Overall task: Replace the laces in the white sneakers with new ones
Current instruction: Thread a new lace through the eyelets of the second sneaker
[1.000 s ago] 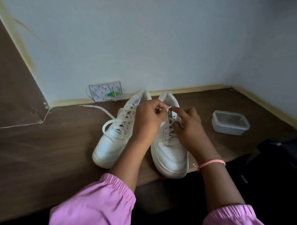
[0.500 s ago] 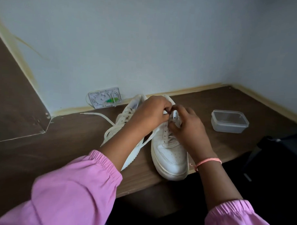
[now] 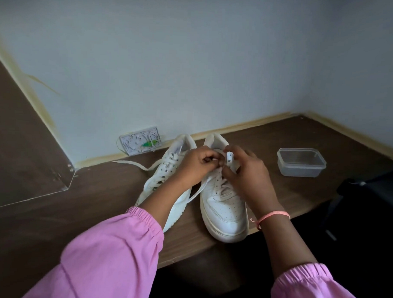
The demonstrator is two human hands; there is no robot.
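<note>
Two white sneakers stand side by side on the brown table [image 3: 77,211], toes toward me. The left sneaker [image 3: 168,170] is laced, and one loose end of its lace [image 3: 132,164] trails to the left. Over the top eyelets of the right sneaker [image 3: 224,207] my two hands meet. My left hand [image 3: 197,164] pinches the tip of a white lace [image 3: 198,191], which hangs down between the shoes. My right hand [image 3: 246,173] pinches the eyelet flap of the right sneaker near its tongue.
A clear lidded plastic box [image 3: 301,162] sits to the right of the shoes. A white wall plate [image 3: 140,143] with a green mark leans against the wall behind them. A dark bag [image 3: 367,199] lies at the table's right edge. The table's front edge runs just below the toes.
My left arm has swung in from the left and now crosses over the left sneaker. Both hands have closed together at the top eyelets of the right sneaker.
</note>
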